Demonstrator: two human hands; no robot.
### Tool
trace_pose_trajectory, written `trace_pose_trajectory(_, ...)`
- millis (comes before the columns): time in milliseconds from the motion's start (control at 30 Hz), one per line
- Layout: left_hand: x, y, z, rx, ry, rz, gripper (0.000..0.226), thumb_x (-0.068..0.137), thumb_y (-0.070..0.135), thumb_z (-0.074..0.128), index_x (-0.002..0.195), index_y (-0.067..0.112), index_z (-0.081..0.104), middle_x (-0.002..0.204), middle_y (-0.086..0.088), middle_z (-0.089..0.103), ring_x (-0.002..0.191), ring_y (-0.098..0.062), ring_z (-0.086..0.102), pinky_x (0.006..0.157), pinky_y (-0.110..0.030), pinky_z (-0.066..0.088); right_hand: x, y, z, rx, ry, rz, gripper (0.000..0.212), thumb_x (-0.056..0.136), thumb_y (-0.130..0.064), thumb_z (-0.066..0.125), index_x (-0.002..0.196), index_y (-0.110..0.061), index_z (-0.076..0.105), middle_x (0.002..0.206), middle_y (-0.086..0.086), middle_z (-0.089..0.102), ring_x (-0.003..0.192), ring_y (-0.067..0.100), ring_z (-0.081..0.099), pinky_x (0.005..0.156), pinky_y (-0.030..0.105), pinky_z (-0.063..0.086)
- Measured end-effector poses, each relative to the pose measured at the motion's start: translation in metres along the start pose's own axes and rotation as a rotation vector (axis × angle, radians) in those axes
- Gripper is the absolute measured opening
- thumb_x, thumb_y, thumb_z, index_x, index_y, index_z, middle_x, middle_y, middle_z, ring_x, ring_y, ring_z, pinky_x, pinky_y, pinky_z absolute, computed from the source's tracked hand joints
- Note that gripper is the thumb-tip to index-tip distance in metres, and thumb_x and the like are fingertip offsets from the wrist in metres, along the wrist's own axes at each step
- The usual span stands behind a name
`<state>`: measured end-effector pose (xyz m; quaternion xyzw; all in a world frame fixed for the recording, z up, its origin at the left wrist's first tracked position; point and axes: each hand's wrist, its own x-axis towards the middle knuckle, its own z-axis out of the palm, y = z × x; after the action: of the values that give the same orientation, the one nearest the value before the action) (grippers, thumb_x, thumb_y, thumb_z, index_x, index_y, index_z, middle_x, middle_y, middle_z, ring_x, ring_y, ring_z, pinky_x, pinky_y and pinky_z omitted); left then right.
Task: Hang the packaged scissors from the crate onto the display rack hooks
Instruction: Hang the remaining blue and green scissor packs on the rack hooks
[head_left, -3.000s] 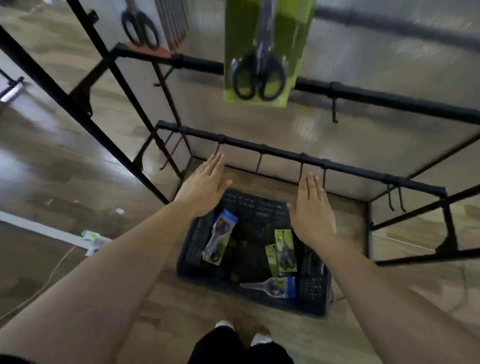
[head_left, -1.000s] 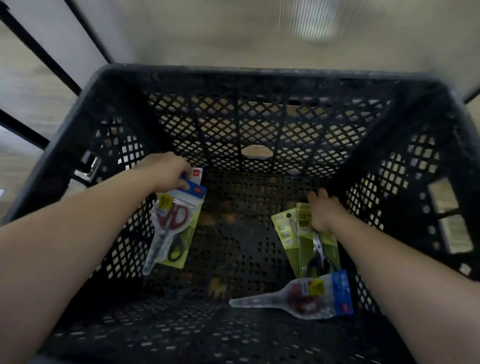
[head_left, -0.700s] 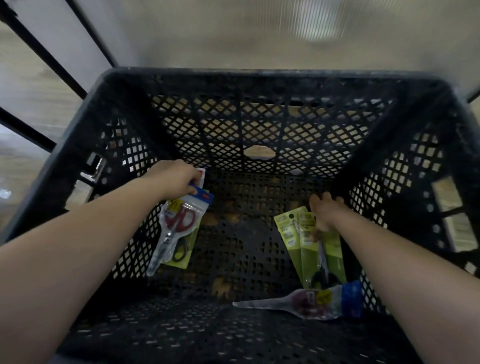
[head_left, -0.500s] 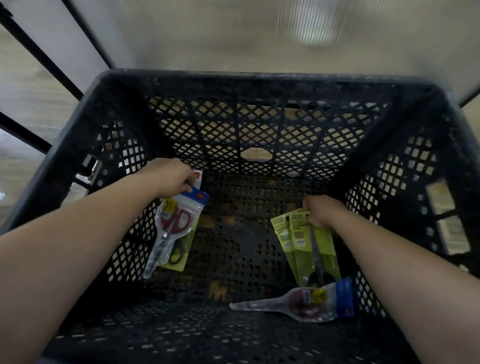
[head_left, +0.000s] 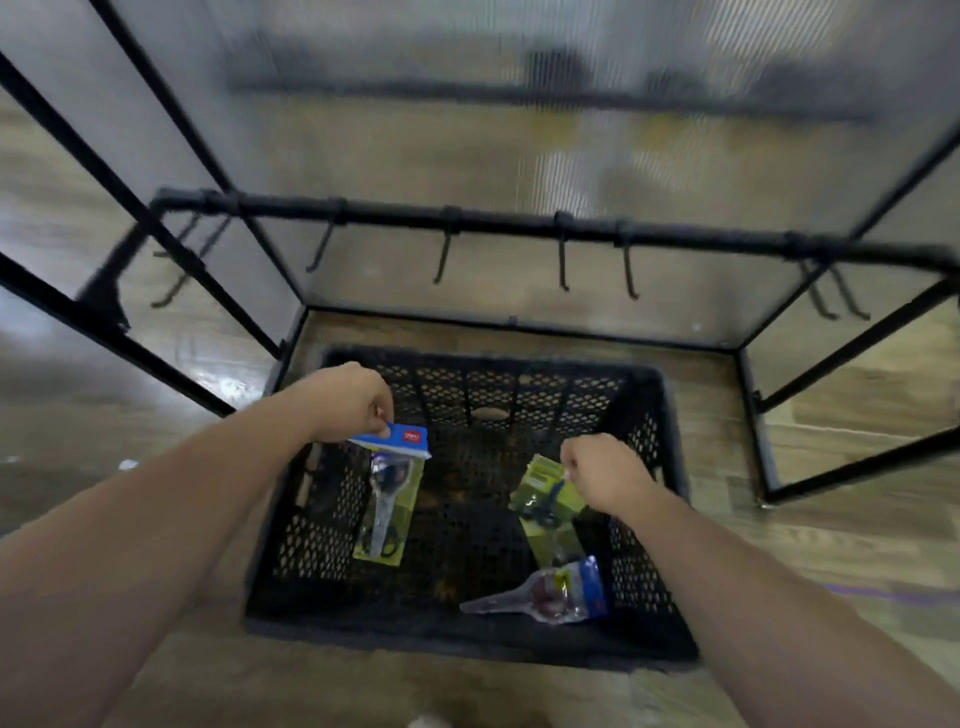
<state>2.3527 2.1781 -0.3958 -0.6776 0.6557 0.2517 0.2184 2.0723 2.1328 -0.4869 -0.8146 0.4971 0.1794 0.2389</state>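
a black mesh crate (head_left: 467, 642) sits on a wood floor (head_left: 841, 540) at the foot of a black rack. the rack's lower rail (head_left: 498, 224) runs across above the crate's far wall, with several hooks (head_left: 443, 260) pointing down from it. both arms reach over the crate from the near side. the left hand (head_left: 350, 400) is curled, thumb and fingers pinching the blue top of a clear scissors pack (head_left: 387, 488). the pack hangs from that grip over the left part of the crate, tip lowest. a yellow-green card (head_left: 382, 545) with black handles shows right behind its lower end; i cannot tell whether the hand holds that one too or it leans on the crate wall. the right hand (head_left: 608, 475) is closed in a loose fist, pinching the top edge of a green pack (head_left: 540, 493) with dark scissors, held tilted over the right part of the crate. more green shows under it toward the crate floor, too blurred to say if it is a separate pack. a third clear pack (head_left: 545, 595) with a blue end lies flat on the crate floor near the front right corner, tip pointing left, apart from both hands. the upper rack is blurred.
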Motion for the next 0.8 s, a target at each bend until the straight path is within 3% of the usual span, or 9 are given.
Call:
trace_pose_trajectory(100, -0.048, 0.006, -0.067, 0.002, 0.055, 0.013, 0.022, 0.088, 0.026, 0.062, 0.107, 0.019, 0.069, 0.11, 0.001, 0.066, 0.107, -0.018, 0.058, 0.078, -0.022, 0.041, -0.041, -0.022, -0.06, 0.103, 0.08, 0.008, 0.016, 0.093, -0.019, 0.048, 0.077, -0.019, 0.05, 0.087, 0.006, 0.062, 0.083, 0.029, 0.057, 0.066, 0.033, 0.041)
trace_pose_trajectory(267, -0.149, 0.014, -0.198, 0.015, 0.126, 0.021, 0.019, 0.088, 0.025, 0.061, 0.104, 0.017, 0.067, 0.108, 0.0, 0.065, 0.103, -0.02, 0.058, 0.076, -0.025, 0.041, -0.125, -0.079, -0.198, 0.08, 0.172, -0.048, 0.01, 0.097, -0.022, 0.043, 0.088, -0.02, 0.048, 0.091, 0.003, 0.059, 0.09, 0.026, 0.059, 0.07, 0.032, 0.043)
trace_pose_trajectory(400, -0.22, 0.017, -0.278, 0.068, 0.15, 0.011, 0.013, 0.091, 0.024, 0.058, 0.097, 0.014, 0.063, 0.088, 0.0, 0.052, 0.087, -0.019, 0.049, 0.074, -0.03, 0.042, -0.178, -0.118, -0.282, 0.16, 0.236, -0.098, 0.014, 0.097, -0.023, 0.042, 0.083, -0.023, 0.043, 0.077, -0.003, 0.05, 0.072, 0.021, 0.05, 0.062, 0.031, 0.04)
trace_pose_trajectory(467, -0.248, 0.014, -0.309, 0.079, 0.163, 0.003, 0.012, 0.09, 0.023, 0.059, 0.097, 0.014, 0.065, 0.09, -0.001, 0.056, 0.087, -0.016, 0.049, 0.077, -0.03, 0.044, -0.199, -0.134, -0.319, 0.198, 0.287, -0.128, 0.018, 0.097, -0.023, 0.043, 0.079, -0.024, 0.042, 0.073, -0.005, 0.048, 0.066, 0.017, 0.047, 0.057, 0.031, 0.037)
trace_pose_trajectory(567, -0.283, 0.009, -0.343, 0.046, 0.185, -0.006, 0.014, 0.09, 0.022, 0.061, 0.101, 0.015, 0.066, 0.099, 0.0, 0.062, 0.091, -0.014, 0.053, 0.075, -0.026, 0.041, -0.22, -0.159, -0.366, 0.26, 0.37, -0.183, 0.013, 0.097, -0.023, 0.044, 0.087, -0.019, 0.051, 0.082, 0.0, 0.055, 0.075, 0.02, 0.054, 0.066, 0.035, 0.045)
trace_pose_trajectory(700, -0.321, 0.004, -0.376, 0.058, 0.248, -0.008, 0.02, 0.091, 0.023, 0.058, 0.099, 0.007, 0.066, 0.078, -0.004, 0.057, 0.079, -0.021, 0.051, 0.075, -0.033, 0.043, -0.243, -0.195, -0.418, 0.303, 0.496, -0.264, 0.014, 0.098, -0.023, 0.042, 0.095, -0.016, 0.054, 0.086, 0.002, 0.059, 0.081, 0.023, 0.057, 0.072, 0.037, 0.049)
trace_pose_trajectory(800, -0.337, -0.009, -0.394, 0.048, 0.314, -0.003, 0.016, 0.089, 0.025, 0.061, 0.098, 0.013, 0.068, 0.094, 0.001, 0.064, 0.091, -0.017, 0.055, 0.078, -0.029, 0.043, -0.258, -0.221, -0.451, 0.327, 0.605, -0.332, 0.014, 0.098, -0.022, 0.042, 0.092, -0.017, 0.053, 0.091, 0.003, 0.061, 0.082, 0.021, 0.055, 0.069, 0.035, 0.045)
